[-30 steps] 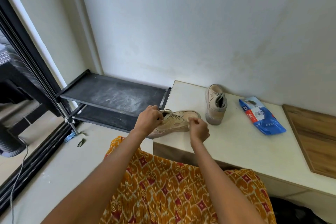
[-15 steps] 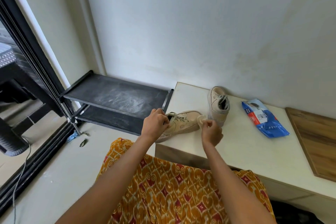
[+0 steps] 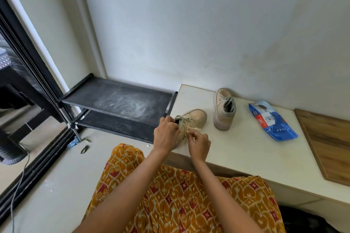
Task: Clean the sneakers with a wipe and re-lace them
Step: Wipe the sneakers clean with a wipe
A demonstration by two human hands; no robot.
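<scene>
With the left hand (image 3: pixel 166 134) gripping the near sneaker (image 3: pixel 191 122) steady at the surface (image 3: pixel 246 149) edge, the right hand's (image 3: pixel 198 144) pinched wipe (image 3: pixel 193 129) should rub its side in short firm strokes.

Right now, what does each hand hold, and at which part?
Left hand grips the near sneaker at its heel collar; right hand pinches a crumpled wipe against its side.

Only readable text I get is on the blue wipes pack (image 3: pixel 272 121): red strip w/ white digits, prob. "2293" sideways. White barcode label beside it too small to read.
</scene>
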